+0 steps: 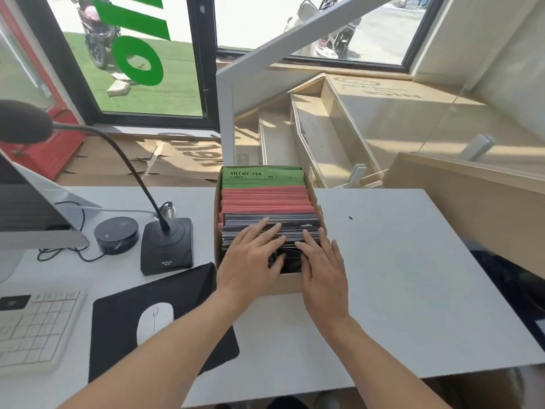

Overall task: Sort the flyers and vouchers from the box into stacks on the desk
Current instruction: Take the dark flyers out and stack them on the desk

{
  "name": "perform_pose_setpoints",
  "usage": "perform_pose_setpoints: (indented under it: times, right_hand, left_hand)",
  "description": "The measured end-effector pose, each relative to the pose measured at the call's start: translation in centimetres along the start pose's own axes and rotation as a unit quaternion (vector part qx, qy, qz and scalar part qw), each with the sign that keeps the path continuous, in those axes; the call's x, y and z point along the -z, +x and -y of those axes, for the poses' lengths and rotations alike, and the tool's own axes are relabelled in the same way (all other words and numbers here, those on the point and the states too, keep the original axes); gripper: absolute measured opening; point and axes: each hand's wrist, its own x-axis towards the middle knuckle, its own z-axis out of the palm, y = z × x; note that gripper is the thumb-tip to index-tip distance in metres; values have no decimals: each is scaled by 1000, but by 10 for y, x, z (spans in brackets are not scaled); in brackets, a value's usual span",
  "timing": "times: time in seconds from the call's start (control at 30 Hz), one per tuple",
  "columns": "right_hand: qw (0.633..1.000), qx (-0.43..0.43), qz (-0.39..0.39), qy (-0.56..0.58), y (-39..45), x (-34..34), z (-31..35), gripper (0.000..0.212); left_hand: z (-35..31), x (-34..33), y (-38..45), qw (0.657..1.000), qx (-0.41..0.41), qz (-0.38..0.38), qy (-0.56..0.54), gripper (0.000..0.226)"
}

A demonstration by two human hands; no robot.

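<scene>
Narrow brown cardboard box (218, 208) sits mid white table (383, 261), packed with upright green flyers (262, 177), red vouchers (267, 199), dark cards (271, 224) (nearest end). Left hand (250, 261) and right hand (324, 264) rest flat on the dark cards, each grip spread, pinching nothing.

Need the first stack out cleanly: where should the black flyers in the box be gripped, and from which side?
Grip the black flyers by their exposed top edges, coming down from above. They stand on edge, packed between the cardboard box walls and the red flyers behind, so only the tops are free. Both hands, left hand and right hand, already rest there.
</scene>
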Motion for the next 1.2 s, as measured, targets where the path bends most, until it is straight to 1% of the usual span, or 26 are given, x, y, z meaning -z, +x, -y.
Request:
perform_pose_setpoints:
  times: [0.1, 0.2, 0.3, 0.43, 0.57, 0.67, 0.73, 0.8, 0.87, 0.9, 0.97, 1.0, 1.07, 1.1, 1.13, 1.17, 1.2]
  right_hand:
    - [999, 5, -26, -19, -3, -2, 1, 25]
    - [996, 17, -55, -64, -4, 0, 2, 18]
    - [996, 19, -68, -53, -2, 4, 5, 15]
    - [995, 28, -75, -55, -4, 5, 4, 16]
    - [995, 64, -57, -50, -15, 8, -6, 23]
    - [997, 67, -45, -3, -12, 14, -8, 24]
    - [996, 61, -25, 65, 0, 25, -7, 28]
    - [987, 61, -20, 148, 16, 46, -5, 32]
    - [966, 25, -28, 257, 35, 79, -3, 35]
    - [955, -9, -43, 293, 46, 97, -6, 36]
    - [934, -99, -76, 334, 69, 131, -22, 46]
    - [918, -144, -67, 362, 81, 144, -37, 55]
    - [872, -218, 15, 437, 102, 162, -72, 70]
    - [844, -245, 63, 472, 109, 168, -90, 73]
    - [816, -266, 104, 502, 115, 174, -107, 71]
    - [793, -284, 135, 521, 118, 179, -121, 62]
    - [778, -295, 159, 531, 119, 182, -135, 48]
  left_hand:
    - [0, 1, 0, 1000, -6, 0, -2, 34]
    - [1, 2, -3, 1000, -26, -11, -6, 34]
    - [2, 3, -5, 999, -38, -14, -15, 40]
    - [3, 3, -6, 998, -48, -21, -24, 26]
    - [2, 3, -8, 996, -74, -47, -29, 20]
    - [-4, 6, -10, 997, -54, -37, -31, 20]
    - [-14, 17, -9, 998, -42, -29, -28, 20]
    - [-30, 41, 3, 998, -52, -23, -23, 12]
    - [-52, 71, 25, 998, -51, -29, -18, 3]
    - [-65, 84, 36, 998, -30, -42, -25, 2]
    - [-95, 104, 56, 990, 57, -85, -93, 4]
    - [-111, 106, 64, 975, 116, -106, -154, 8]
    - [-145, 94, 78, 931, 209, -117, -277, 14]
    - [-162, 82, 84, 906, 235, -110, -334, 14]
    - [-180, 67, 90, 884, 251, -105, -380, 14]
    - [-192, 47, 93, 865, 268, -100, -413, 13]
    - [-203, 26, 96, 845, 289, -91, -441, 14]
